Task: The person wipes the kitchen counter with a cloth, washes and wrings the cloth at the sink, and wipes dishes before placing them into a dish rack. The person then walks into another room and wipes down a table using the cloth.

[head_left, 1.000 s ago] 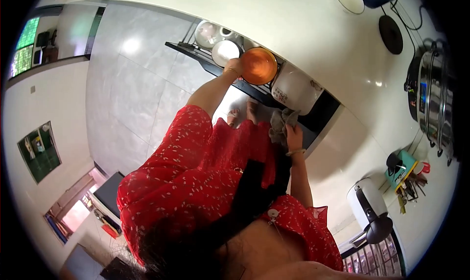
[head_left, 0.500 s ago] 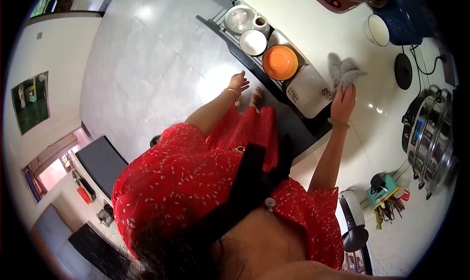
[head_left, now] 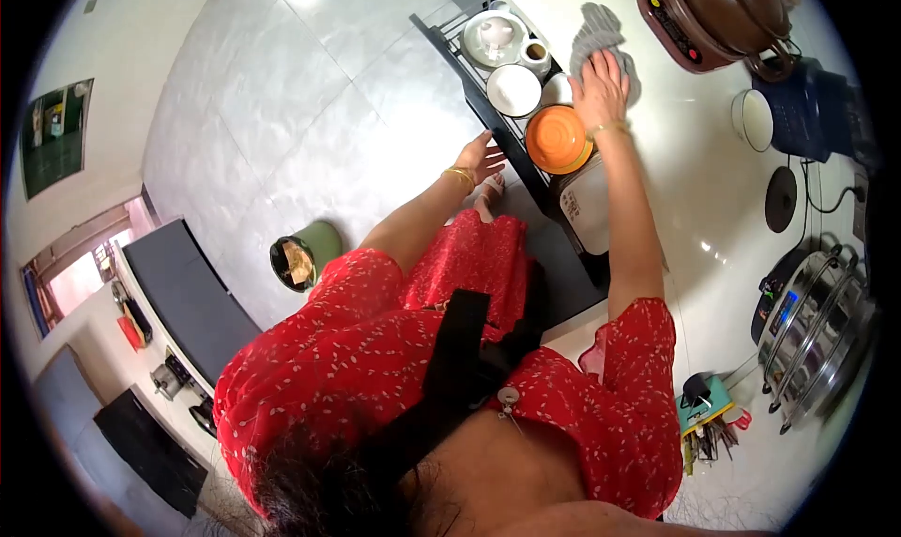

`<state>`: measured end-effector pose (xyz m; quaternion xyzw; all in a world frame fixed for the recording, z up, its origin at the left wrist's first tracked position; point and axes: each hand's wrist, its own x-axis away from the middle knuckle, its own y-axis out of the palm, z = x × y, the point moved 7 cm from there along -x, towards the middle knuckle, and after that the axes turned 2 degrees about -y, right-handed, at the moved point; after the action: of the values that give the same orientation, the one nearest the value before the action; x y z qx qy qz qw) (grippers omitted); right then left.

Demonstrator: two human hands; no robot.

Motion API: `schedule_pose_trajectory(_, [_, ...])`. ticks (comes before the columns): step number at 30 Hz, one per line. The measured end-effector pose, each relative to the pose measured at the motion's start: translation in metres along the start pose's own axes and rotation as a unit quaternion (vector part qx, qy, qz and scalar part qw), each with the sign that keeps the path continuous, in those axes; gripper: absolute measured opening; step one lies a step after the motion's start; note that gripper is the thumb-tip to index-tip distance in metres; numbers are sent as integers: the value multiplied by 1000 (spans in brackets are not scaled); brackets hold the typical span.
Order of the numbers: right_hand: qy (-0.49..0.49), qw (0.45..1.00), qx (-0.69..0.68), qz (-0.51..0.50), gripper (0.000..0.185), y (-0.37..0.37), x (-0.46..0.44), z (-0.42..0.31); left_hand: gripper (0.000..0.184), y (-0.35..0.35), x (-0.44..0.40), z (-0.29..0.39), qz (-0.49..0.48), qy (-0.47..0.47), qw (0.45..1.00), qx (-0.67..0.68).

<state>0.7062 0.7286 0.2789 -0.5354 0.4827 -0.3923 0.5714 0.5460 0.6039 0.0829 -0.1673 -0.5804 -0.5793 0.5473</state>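
Note:
My right hand (head_left: 603, 91) presses a grey cloth (head_left: 596, 35) onto the white countertop (head_left: 690, 110), beside the drawer's edge. Its fingers are stretched out over the cloth, which bunches beyond the fingertips. My left hand (head_left: 481, 158) hangs beside the front of the pulled-out drawer (head_left: 507, 143), open, with nothing in it. Inside the drawer's wire rack stand an orange bowl (head_left: 558, 139), a white bowl (head_left: 513, 90), a small white jar (head_left: 535, 56) and a white dish (head_left: 494, 38) with a pale item on it. A whitish container (head_left: 587, 208) sits at the near end, partly behind my right forearm.
On the counter are a brown electric pot (head_left: 718, 16), a cream bowl (head_left: 753, 119), a dark blue container (head_left: 802, 105), a black round mat (head_left: 780, 199) and a steel steamer (head_left: 815, 335). A green bin (head_left: 324, 244) stands on the floor at left.
My right hand has slid the grey cloth along the counter to the far left, and its fingers have spread. My left hand stays by the drawer. The view has shifted; the bin now shows.

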Motion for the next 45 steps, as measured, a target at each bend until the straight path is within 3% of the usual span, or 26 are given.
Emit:
schedule_pose_trajectory(2, [-28,986,-95,132,23,-8,-16,-22,47,2,3,0,-11,-5,1000,-8])
schedule_pose_trajectory(7, [-104,942,-247,203,18,21,-54,-92,47,-8,10,-13,-17,-31,999,11])
schedule_pose_trajectory(13, [-111,950,-275,98,17,87,-111,-154,49,-15,30,-33,-92,-5,990,109])
schedule_pose_trajectory(16, [-152,967,-186,-78,31,134,-145,-198,39,-47,36,-36,-80,-30,994,73])
schedule_pose_trajectory(19, [-139,980,-80,-121,41,175,-137,-216,35,-84,41,-26,-66,-14,996,50])
schedule_pose_trajectory(20, [-122,981,-82,-128,43,183,-105,-164,39,-56,33,-58,-40,-23,999,11])
schedule_pose_trajectory(24, [-57,989,-89,-102,46,170,-33,-115,31,-61,27,-55,-27,-6,998,53])
schedule_pose_trajectory(26, [-22,993,-77,-88,46,165,12,-88,32,-64,13,-59,-72,-27,996,45])
schedule_pose_trajectory(30, [-5,980,-199,24,46,145,72,-46,29,-48,13,-46,-65,-15,998,-11])
schedule_pose_trajectory(31, [10,972,-218,85,43,130,69,-43,30,-44,14,-44,-66,-20,997,-36])
schedule_pose_trajectory(36, [73,930,-320,165,34,88,29,-14,34,-1,2,-66,-64,-41,991,-111])
schedule_pose_trajectory(38, [44,939,-286,184,32,92,16,-4,35,21,0,-79,-70,-46,988,-129])
schedule_pose_trajectory(41, [64,983,-162,61,44,147,31,17,37,47,-2,-106,-76,-51,986,-141])
schedule_pose_trajectory(45, [82,984,-143,64,45,145,109,36,37,35,2,-110,-65,-85,979,-174])
